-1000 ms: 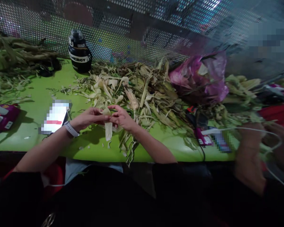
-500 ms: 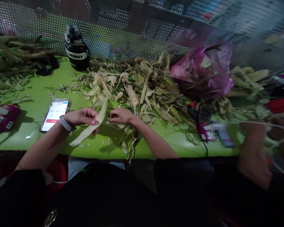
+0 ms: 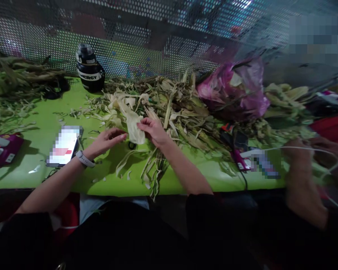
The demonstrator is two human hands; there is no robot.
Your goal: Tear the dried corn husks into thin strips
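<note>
In the head view my right hand (image 3: 154, 132) pinches the edge of a broad, pale corn husk (image 3: 135, 129) between thumb and fingers. The husk hangs over the green table, its upper end against the heap of dry husks (image 3: 183, 108). Left of it, my left hand (image 3: 110, 139) holds nothing; its fingers are stretched forward and slightly apart, pointing at the husk. Below the held husk a small dark ring (image 3: 132, 145) shows, and I cannot make out what it belongs to. Thin husk strips (image 3: 154, 170) lie near the table's front edge.
A phone (image 3: 64, 145) lies by my left wrist. A black bottle (image 3: 90, 69) stands behind, near the perforated metal screen (image 3: 146, 45). A pink plastic bag (image 3: 233, 88) rests at the back right. Another person's arm (image 3: 301, 180) reaches in at the right, beside a white cable (image 3: 287, 147).
My left hand has let go of the long husk strip. My right hand has moved up and right and now grips a wide pale husk. The view has tilted slightly.
</note>
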